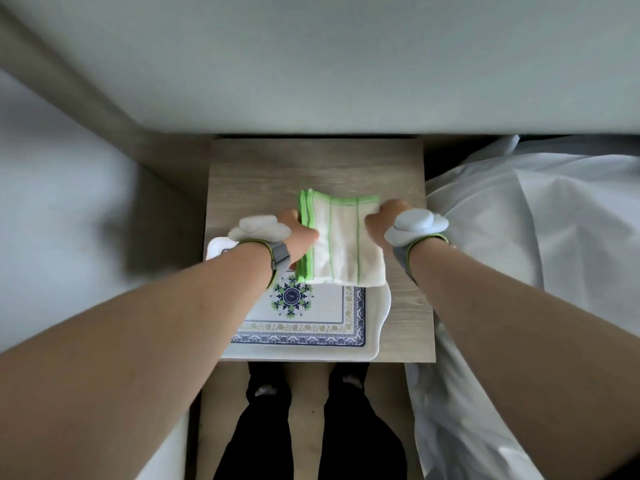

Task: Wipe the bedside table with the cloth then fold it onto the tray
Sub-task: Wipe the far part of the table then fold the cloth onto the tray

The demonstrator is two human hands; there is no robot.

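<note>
Two hands are gripping one folded cloth (343, 244) in the head view; the left hand (298, 233) is pinching its green-edged left side, fingers curled shut on the layers, while the right hand (381, 220) is clutching its right side, fingers bunched tight. The cloth is hanging over the far edge of the tray (374, 327), half above the bare bedside table (311, 168); whether it is touching the tray is hard to tell. The tray is sitting at the table's near edge, slightly overhanging. Letting go unevenly is likely to spring the fold open; pressing down on the overhanging rim could be tipping the tray off.
</note>
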